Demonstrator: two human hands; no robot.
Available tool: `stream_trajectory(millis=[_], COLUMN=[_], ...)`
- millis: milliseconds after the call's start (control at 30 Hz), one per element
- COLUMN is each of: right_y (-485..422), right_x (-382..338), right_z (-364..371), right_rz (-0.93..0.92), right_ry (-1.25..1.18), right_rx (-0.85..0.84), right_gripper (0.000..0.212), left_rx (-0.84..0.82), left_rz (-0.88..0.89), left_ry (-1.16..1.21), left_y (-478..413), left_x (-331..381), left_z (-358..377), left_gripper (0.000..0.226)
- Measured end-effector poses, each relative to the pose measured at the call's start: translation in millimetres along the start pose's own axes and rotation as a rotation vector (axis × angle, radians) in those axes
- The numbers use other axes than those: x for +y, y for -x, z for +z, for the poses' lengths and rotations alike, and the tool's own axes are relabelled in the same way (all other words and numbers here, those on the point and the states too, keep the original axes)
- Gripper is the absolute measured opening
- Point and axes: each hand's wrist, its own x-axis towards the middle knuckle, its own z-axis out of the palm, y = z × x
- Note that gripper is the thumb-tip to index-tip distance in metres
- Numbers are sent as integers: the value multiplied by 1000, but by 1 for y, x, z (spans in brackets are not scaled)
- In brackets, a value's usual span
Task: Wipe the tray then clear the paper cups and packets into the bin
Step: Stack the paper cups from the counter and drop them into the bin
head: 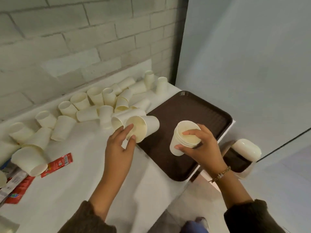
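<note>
Cups (pixel 64 127) cream, plain. Tray (pixel 185 113) dark brown, ribbed texture. Counter (pixel 80 165) white. Packets (pixel 58 164) red with white barcode patch. Wall (pixel 67 39) pale grey brick pattern. Sleeves (pixel 249 216) dark brown. Bracelet (pixel 220 174) gold.

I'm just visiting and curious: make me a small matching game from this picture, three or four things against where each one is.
Things:
1. nested cup stack
2. tilted cup
3. red packet
4. brown tray

Places:
A. flat on the white counter, left
B. in the right hand
C. at the counter's right end
D. at the left hand

Pairs: 1-B, 2-D, 3-A, 4-C
</note>
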Motion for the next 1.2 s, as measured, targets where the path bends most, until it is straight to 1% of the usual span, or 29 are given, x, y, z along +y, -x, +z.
stream_trajectory(millis=[133,233,300,333,400,500,600,733,800,867,967,1033,1100,1200], right_y=[8,15,20,23,32,47,57,58,54,43,29,29,35,47], right_x=[43,89,122,140,181,243,290,351,374,397,425,447,462,471], right_z=[-63,-116,-146,-159,-184,-204,-204,-183,-168,-152,-130,-118,-113,-117], right_rz=[103,199,272,313,413,548,642,770,804,823,836,884,920,962], right_ry=[41,83,108,130,171,159,199,89,59,25,-47,-49,3,25], right_rx=[113,174,204,207,180,119,-4,-171,-221,-233,-197,-247,-319,-296], right_gripper=[46,48,54,57,64,72,80,77,73,71,77,80,73,61], left_rx=[-113,-245,-319,-353,-434,-553,-747,-902,-922,-924,-959,-1000,-1037,-1088], left_rz=[78,110,209,263,292,353,275,127,104,63,-10,-73,-109,-124], left_ry=[36,36,-28,-69,-137,-223,-276,-431,-505,-557,-620,-616,-624,-675], left_y=[3,16,28,33,47,67,81,88,90,90,88,87,86,84], left_x=[37,67,80,84,91,94,82,52,38,25,3,-13,-29,-46], left_z=[66,133,173,193,235,290,332,383,399,417,438,452,464,485], left_gripper=[34,34,36,37,36,38,39,44,46,48,49,51,52,51])
